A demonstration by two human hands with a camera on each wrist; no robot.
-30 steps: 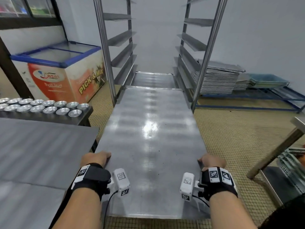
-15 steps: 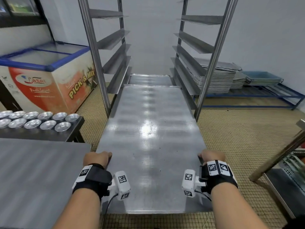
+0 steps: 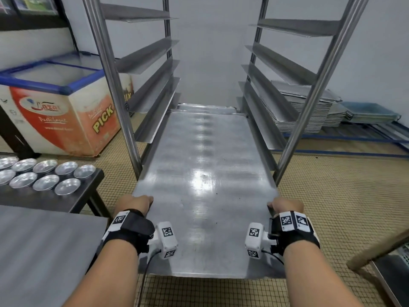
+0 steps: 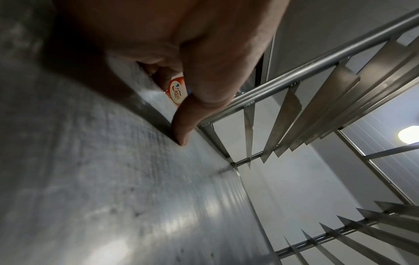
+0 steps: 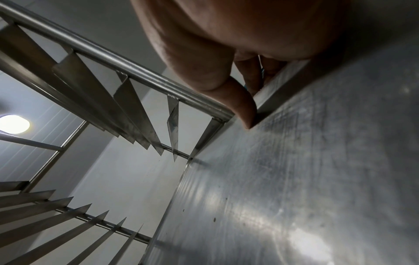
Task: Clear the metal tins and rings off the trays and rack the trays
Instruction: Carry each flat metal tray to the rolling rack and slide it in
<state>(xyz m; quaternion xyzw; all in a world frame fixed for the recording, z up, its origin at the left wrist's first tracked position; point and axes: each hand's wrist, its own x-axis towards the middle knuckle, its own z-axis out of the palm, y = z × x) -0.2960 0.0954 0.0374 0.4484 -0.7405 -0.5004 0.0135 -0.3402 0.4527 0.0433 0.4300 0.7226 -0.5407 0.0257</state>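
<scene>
Task looks partway done. The tray (image 3: 203,185) in hand is bare, no tins or rings on it, and its far end already sits between the rack (image 3: 110,80) uprights, on the lowest side ledges as far as can be judged. Another tray (image 3: 205,106) lies deeper in the rack at about the same level or just below. Near half of the held tray hangs out toward the person.

Left hand (image 3: 132,204) grips the tray's left long edge, thumb on top and fingers (image 4: 158,71) curled under the rim. Right hand (image 3: 286,207) does the same on the right edge, fingers (image 5: 249,71) wrapped underneath.

Left to do, by my read: push this tray fully in. Metal tins (image 3: 46,173) stand in rows on the dark desk (image 3: 44,199) at left, off any tray as far as visible. A grey surface (image 3: 44,251) at near left could be another tray or a desk top; cannot tell. No rings in view.

Room: tray sides run just inside the uprights, little side slack, so a skewed push may catch a ledge. Upper ledges are free. The far end is near the deeper tray's front edge; overlap unclear. The freezer (image 3: 57,111) stands left of the rack and a stack of trays (image 3: 309,107) on the floor at right, both apart from the slide path.
</scene>
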